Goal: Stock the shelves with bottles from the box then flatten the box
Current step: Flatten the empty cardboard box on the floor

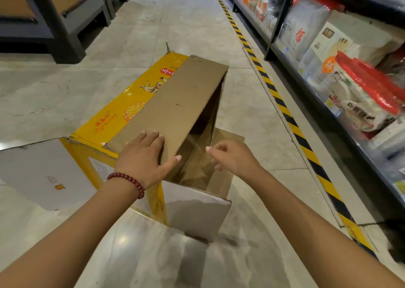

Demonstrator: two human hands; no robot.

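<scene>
Box-flattening step. The box [153,121] lies on the floor [186,24] in the aisle, left of the shelves [328,73], open at its near end; no bottles show inside what can be seen of it, so stocking appears finished (the far interior is in shadow). The left hand [142,156] rests flat on the brown panel [182,103], fingers straight and thumb spread toward the panel's near edge, pressing rather than gripping. The right hand [232,156] hovers at the opening just right of that edge, fingers loosely curled and holding nothing; whether a fingertip touches the cardboard cannot be told. Two near flaps stand open: one white flap [43,173] lies out to the left on the floor, another [197,211] hangs below the opening.

Judged next move: the box is partly collapsed, so the panel must be pushed down and left until the walls fold onto each other, with the right hand steadying or folding the right wall and near flaps flat.
</scene>
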